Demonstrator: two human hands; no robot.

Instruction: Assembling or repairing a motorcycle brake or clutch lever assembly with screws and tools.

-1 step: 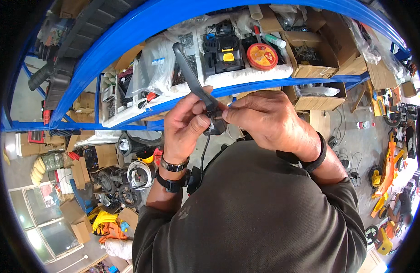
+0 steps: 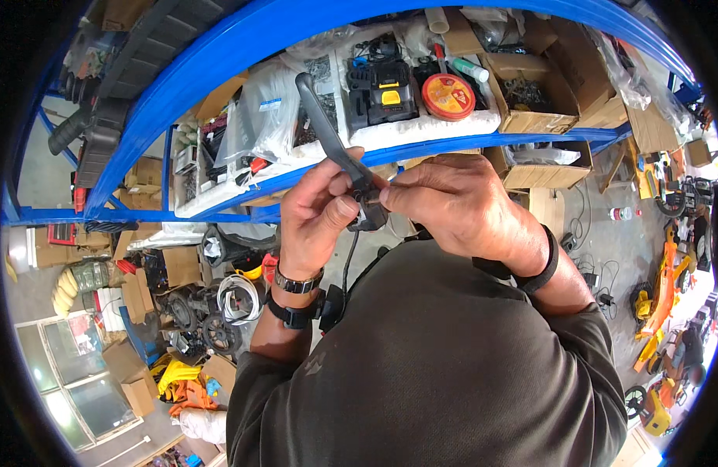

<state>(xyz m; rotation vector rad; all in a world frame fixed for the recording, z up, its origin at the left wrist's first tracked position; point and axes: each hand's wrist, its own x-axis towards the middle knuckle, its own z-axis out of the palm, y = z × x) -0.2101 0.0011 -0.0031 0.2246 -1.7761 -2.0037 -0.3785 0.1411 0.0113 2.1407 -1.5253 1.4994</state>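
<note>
A: What are the fingers doing?

B: The left hand [image 2: 308, 222] grips a black lever [image 2: 324, 124] near its thick end, with the thumb on the black housing [image 2: 370, 218]. The right hand [image 2: 460, 202] has its fingertips drawn together against that same end. I can't tell whether they pinch some small part there, as the fingers cover it.

A: And where is the lever itself?

B: Up between the hands, in front of the chest. Its long arm slants up and left past the left fingers, and a thin black cable [image 2: 350, 261] hangs from the housing.

A: What's on the wrists?

B: A watch [image 2: 299, 282] and, below it, a black strap on the left; a black band [image 2: 542, 261] on the right. Then comes a dark shirt [image 2: 421, 350].

A: Beyond the hands?

B: A blue shelf [image 2: 444, 143] with a white foam tray [image 2: 460, 127]. A black case [image 2: 382, 101] with a yellow patch sits beside a round red tin [image 2: 448, 97], and an open cardboard box [image 2: 542, 122] stands to their right. Further off, at left, lies a coil of white hose [image 2: 238, 300].
</note>
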